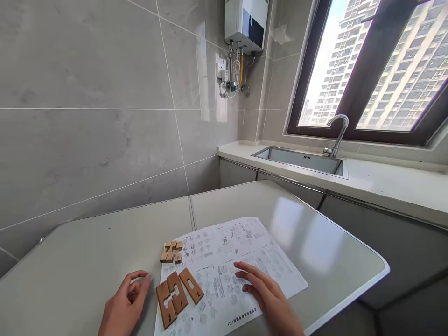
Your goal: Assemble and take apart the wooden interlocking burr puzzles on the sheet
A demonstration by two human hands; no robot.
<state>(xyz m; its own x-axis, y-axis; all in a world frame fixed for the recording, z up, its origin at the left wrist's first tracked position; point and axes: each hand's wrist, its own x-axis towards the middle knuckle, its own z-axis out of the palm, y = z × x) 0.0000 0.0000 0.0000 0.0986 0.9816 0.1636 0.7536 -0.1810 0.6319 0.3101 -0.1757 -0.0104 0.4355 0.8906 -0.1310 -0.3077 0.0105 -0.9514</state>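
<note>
In the head view, my left hand (pixel 126 298) is at the near left, over the table (pixel 105 242), empty and half open: the fingers curl loosely and the thumb comes near the forefinger. It is just left of piece 3 (pixel 165 305), apart from it. My right hand (pixel 262 291) is open and empty, fingers slightly bent and spread, above the right part of the sheet (pixel 280 275); whether it touches the paper I cannot tell.

The sheet lies on the table, covered with small printed drawings too fine to make out. Three flat wooden pieces fan out along its near left side: notched piece 3 at the left, notched piece 1 (pixel 178 294) just right of it, and piece 2 (pixel 191 285), with a long slot, at the right. Beyond them, at the sheet's far left, is a cluster of small blocks (pixel 171 252).

A grey tiled wall (pixel 98 154) rises at the far left. At the far right, the counter (pixel 385 175) holds a sink (pixel 297 159) and a tap (pixel 339 133) below the window (pixel 350 88). A heater (pixel 238 21) hangs in the far corner.
</note>
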